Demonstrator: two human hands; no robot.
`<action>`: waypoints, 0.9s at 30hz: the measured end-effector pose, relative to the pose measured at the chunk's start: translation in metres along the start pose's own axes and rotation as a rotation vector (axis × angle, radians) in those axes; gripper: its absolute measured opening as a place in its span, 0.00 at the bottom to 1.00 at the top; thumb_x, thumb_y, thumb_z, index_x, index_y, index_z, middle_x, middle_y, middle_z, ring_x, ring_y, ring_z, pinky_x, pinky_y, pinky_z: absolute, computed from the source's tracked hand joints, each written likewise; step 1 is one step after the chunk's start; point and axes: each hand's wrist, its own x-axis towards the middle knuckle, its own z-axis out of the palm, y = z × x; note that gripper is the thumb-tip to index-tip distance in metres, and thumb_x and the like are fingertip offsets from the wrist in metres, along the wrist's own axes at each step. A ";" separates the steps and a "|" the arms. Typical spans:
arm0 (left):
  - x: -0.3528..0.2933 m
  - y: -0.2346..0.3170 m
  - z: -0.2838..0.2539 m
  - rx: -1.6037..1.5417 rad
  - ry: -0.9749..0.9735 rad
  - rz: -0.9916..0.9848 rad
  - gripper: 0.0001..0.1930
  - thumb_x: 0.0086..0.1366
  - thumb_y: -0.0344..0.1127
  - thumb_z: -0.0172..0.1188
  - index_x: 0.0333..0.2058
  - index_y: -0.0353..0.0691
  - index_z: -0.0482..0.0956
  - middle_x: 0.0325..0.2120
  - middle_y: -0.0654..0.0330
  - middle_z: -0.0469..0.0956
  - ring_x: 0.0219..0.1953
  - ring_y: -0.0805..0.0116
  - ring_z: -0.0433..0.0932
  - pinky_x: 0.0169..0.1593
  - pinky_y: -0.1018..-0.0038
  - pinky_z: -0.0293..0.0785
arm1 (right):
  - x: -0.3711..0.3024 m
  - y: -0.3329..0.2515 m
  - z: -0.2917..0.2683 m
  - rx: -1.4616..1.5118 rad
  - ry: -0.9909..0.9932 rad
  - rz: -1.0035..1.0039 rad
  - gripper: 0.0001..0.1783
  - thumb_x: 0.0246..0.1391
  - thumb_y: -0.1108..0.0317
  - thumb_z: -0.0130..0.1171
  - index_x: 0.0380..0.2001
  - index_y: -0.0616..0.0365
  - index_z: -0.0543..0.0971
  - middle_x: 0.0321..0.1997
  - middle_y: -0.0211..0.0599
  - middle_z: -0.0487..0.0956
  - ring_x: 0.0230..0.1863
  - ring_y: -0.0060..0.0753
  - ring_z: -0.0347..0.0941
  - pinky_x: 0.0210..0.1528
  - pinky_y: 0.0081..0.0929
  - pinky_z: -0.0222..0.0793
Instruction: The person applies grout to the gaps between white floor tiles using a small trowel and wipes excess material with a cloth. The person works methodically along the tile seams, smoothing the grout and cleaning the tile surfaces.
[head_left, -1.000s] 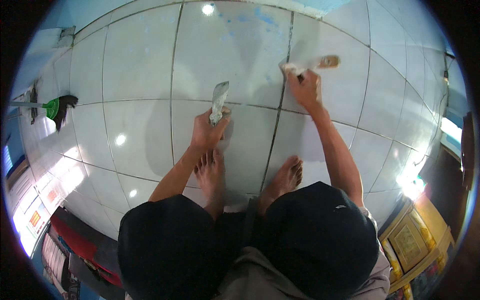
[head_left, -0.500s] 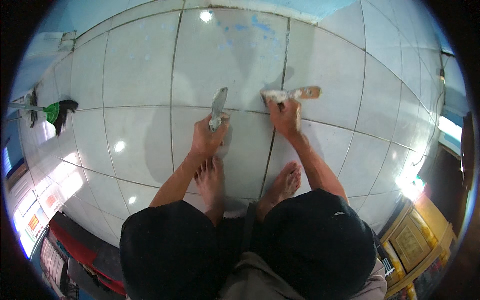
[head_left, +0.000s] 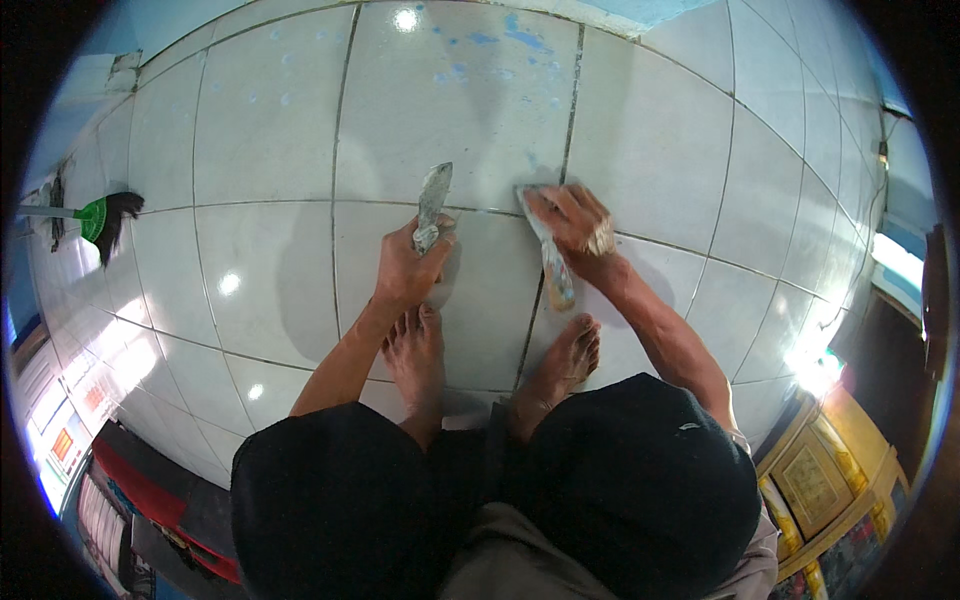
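Over the white tiled floor (head_left: 262, 145), my left hand (head_left: 408, 268) is closed around the lower part of a putty knife (head_left: 434, 195). Its grey-smeared blade points away from me. To the right, my right hand (head_left: 583, 226) is closed on a second putty knife (head_left: 556, 275), fingers over its blade end. The paint-spotted wooden handle sticks out toward my right foot. This blade lies at or just above the floor near a grout line; contact cannot be made out. Blue paint spots (head_left: 527, 40) mark the tile ahead, with a faint blue smear beyond the right hand.
My bare feet (head_left: 415, 350) stand on the tiles between my knees and hands. A green broom (head_left: 95, 220) with dark bristles is at the far left. Blue walls border the floor ahead. A yellow wooden cabinet (head_left: 815, 490) stands at the lower right.
My right hand has turned over its putty knife, so the handle swung from pointing right to pointing toward me. The left hand keeps its hold, and the view has shifted slightly.
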 end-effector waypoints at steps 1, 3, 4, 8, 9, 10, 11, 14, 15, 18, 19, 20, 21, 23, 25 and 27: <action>-0.002 0.001 -0.001 -0.007 0.004 -0.009 0.15 0.66 0.36 0.62 0.46 0.32 0.81 0.18 0.66 0.74 0.19 0.79 0.70 0.26 0.74 0.70 | 0.012 0.005 -0.001 0.017 0.007 0.010 0.31 0.41 0.75 0.64 0.54 0.52 0.79 0.48 0.37 0.76 0.43 0.43 0.76 0.44 0.39 0.78; -0.003 0.000 -0.003 -0.013 0.012 -0.012 0.14 0.66 0.36 0.62 0.46 0.32 0.81 0.18 0.66 0.74 0.20 0.79 0.70 0.26 0.75 0.70 | 0.031 0.011 -0.007 0.041 0.020 0.029 0.31 0.41 0.76 0.64 0.54 0.53 0.79 0.47 0.36 0.76 0.44 0.42 0.76 0.45 0.39 0.78; -0.003 0.000 -0.004 -0.019 0.015 -0.010 0.14 0.66 0.36 0.62 0.46 0.32 0.81 0.18 0.66 0.74 0.20 0.79 0.70 0.26 0.75 0.70 | 0.031 0.008 -0.010 0.032 0.009 0.037 0.29 0.43 0.77 0.63 0.53 0.55 0.80 0.46 0.35 0.77 0.44 0.42 0.76 0.45 0.38 0.78; -0.001 -0.002 -0.002 -0.018 0.015 0.001 0.13 0.66 0.35 0.62 0.46 0.33 0.82 0.19 0.67 0.75 0.20 0.79 0.71 0.25 0.75 0.70 | -0.007 -0.007 -0.004 0.044 -0.035 -0.038 0.26 0.46 0.75 0.63 0.52 0.54 0.81 0.46 0.37 0.78 0.44 0.43 0.77 0.47 0.38 0.78; -0.002 0.001 -0.002 -0.018 0.024 -0.007 0.13 0.66 0.34 0.62 0.46 0.33 0.82 0.19 0.67 0.75 0.20 0.79 0.71 0.25 0.75 0.71 | -0.002 -0.002 -0.002 0.063 0.011 -0.049 0.27 0.45 0.75 0.63 0.53 0.53 0.81 0.46 0.37 0.78 0.44 0.44 0.77 0.47 0.38 0.78; -0.003 0.001 0.000 -0.019 0.022 -0.019 0.13 0.66 0.33 0.62 0.46 0.34 0.82 0.20 0.67 0.76 0.20 0.79 0.72 0.25 0.74 0.71 | 0.005 0.006 -0.001 0.079 0.051 -0.051 0.27 0.45 0.75 0.63 0.53 0.53 0.80 0.46 0.38 0.78 0.44 0.44 0.77 0.47 0.38 0.78; -0.003 0.000 0.001 -0.021 0.016 -0.010 0.13 0.66 0.33 0.62 0.46 0.34 0.82 0.20 0.67 0.76 0.20 0.79 0.72 0.25 0.74 0.71 | 0.015 0.016 0.000 0.094 0.091 -0.052 0.28 0.44 0.75 0.64 0.54 0.53 0.80 0.47 0.39 0.78 0.44 0.44 0.77 0.48 0.39 0.78; -0.003 0.000 0.000 -0.006 0.004 -0.015 0.13 0.66 0.34 0.62 0.46 0.34 0.82 0.21 0.67 0.76 0.21 0.79 0.72 0.25 0.75 0.71 | 0.052 0.026 -0.013 0.091 0.027 0.064 0.29 0.43 0.76 0.65 0.54 0.54 0.79 0.47 0.38 0.78 0.45 0.46 0.76 0.48 0.41 0.77; -0.003 0.000 0.000 0.002 0.010 -0.039 0.13 0.67 0.34 0.62 0.46 0.34 0.82 0.21 0.66 0.76 0.21 0.79 0.72 0.26 0.75 0.71 | 0.057 0.027 -0.015 0.067 -0.018 0.087 0.28 0.44 0.76 0.65 0.53 0.54 0.79 0.47 0.38 0.78 0.45 0.46 0.76 0.49 0.41 0.78; -0.004 -0.001 -0.003 0.008 0.005 -0.019 0.13 0.67 0.34 0.62 0.47 0.34 0.82 0.21 0.66 0.76 0.21 0.79 0.72 0.26 0.75 0.71 | 0.018 0.011 -0.005 0.018 -0.025 -0.033 0.26 0.45 0.76 0.64 0.52 0.53 0.80 0.47 0.37 0.78 0.45 0.44 0.76 0.50 0.41 0.78; -0.005 -0.002 -0.003 0.007 -0.002 -0.005 0.13 0.67 0.34 0.62 0.47 0.34 0.82 0.22 0.66 0.76 0.22 0.79 0.72 0.26 0.75 0.71 | 0.017 0.015 -0.002 0.007 -0.006 -0.052 0.26 0.46 0.76 0.64 0.52 0.52 0.80 0.47 0.36 0.78 0.44 0.44 0.76 0.50 0.41 0.78; -0.002 -0.001 -0.005 0.014 0.016 0.003 0.13 0.67 0.35 0.62 0.47 0.34 0.82 0.21 0.66 0.76 0.21 0.79 0.72 0.26 0.75 0.71 | 0.017 0.018 0.001 -0.002 0.012 -0.070 0.25 0.46 0.76 0.63 0.52 0.52 0.81 0.47 0.35 0.78 0.44 0.43 0.76 0.50 0.41 0.78; 0.001 0.001 -0.002 0.011 0.020 0.003 0.14 0.67 0.36 0.62 0.46 0.34 0.82 0.20 0.67 0.76 0.21 0.80 0.71 0.26 0.75 0.71 | 0.011 0.018 -0.001 -0.016 0.015 -0.080 0.24 0.47 0.75 0.63 0.51 0.52 0.81 0.47 0.35 0.78 0.44 0.43 0.76 0.49 0.41 0.78; -0.004 -0.004 -0.001 0.021 0.012 -0.005 0.14 0.67 0.36 0.63 0.46 0.34 0.82 0.19 0.67 0.75 0.21 0.80 0.71 0.26 0.75 0.70 | 0.038 0.033 -0.005 0.028 -0.009 0.012 0.25 0.47 0.73 0.63 0.52 0.53 0.81 0.49 0.34 0.79 0.48 0.43 0.77 0.51 0.41 0.78; 0.000 -0.005 -0.005 0.029 -0.011 0.026 0.14 0.67 0.36 0.62 0.46 0.34 0.82 0.19 0.66 0.75 0.21 0.80 0.71 0.26 0.75 0.70 | 0.075 0.038 -0.016 0.037 -0.021 0.104 0.26 0.47 0.72 0.64 0.53 0.53 0.80 0.48 0.34 0.79 0.47 0.44 0.77 0.51 0.41 0.78; -0.002 -0.005 -0.005 0.049 -0.006 -0.025 0.13 0.67 0.35 0.62 0.46 0.34 0.82 0.19 0.66 0.75 0.21 0.80 0.71 0.26 0.75 0.70 | 0.064 0.034 -0.014 0.005 0.006 0.018 0.27 0.46 0.73 0.64 0.53 0.53 0.80 0.46 0.35 0.78 0.42 0.46 0.76 0.48 0.40 0.78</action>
